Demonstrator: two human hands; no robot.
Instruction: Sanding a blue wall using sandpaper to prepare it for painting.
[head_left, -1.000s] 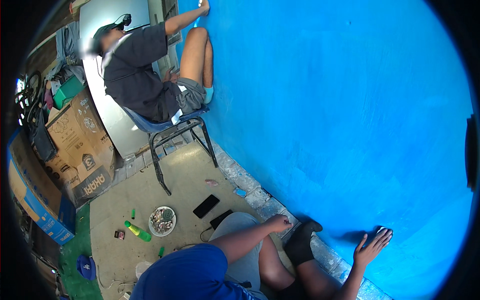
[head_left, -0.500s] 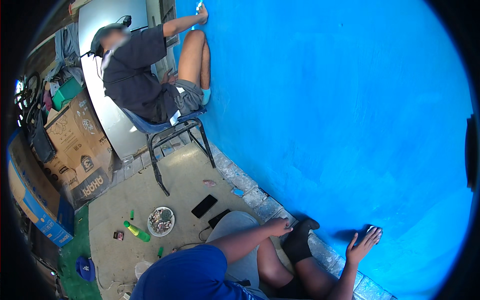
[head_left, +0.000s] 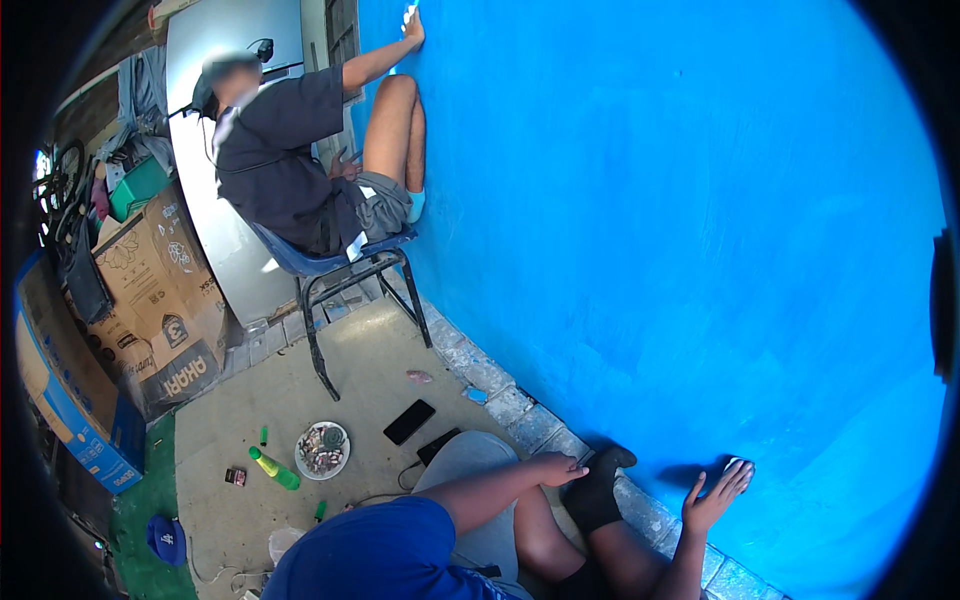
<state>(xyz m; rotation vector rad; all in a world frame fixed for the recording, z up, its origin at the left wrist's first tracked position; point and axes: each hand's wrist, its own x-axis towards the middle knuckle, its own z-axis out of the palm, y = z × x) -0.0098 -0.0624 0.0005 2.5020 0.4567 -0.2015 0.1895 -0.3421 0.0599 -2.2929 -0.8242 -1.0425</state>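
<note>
My right hand (head_left: 715, 500) lies against the bright blue wall (head_left: 650, 250), its fingers stretched over a small white pad (head_left: 737, 464). Only the pad's edge shows past the fingertips, so its exact kind is unclear. The pad is pressed flat to the wall, low down on the right. My left hand (head_left: 560, 468) hangs near my dark-socked foot (head_left: 600, 490), its fingers loosely curled together with nothing visible in them. That forearm crosses over my grey shorts (head_left: 475, 470).
Another person (head_left: 285, 160) sits on a chair (head_left: 345, 265), one arm raised to the wall. On the mat (head_left: 230, 420) are a plate of butts (head_left: 322, 450), a green bottle (head_left: 274, 467), and two phones, one black phone (head_left: 409, 421) fully visible. Cardboard boxes (head_left: 160, 290) stand left.
My right hand and the pad have shifted slightly left along the wall. My left hand has dropped a little, its fingers slightly straighter. The whole view has tilted slightly.
</note>
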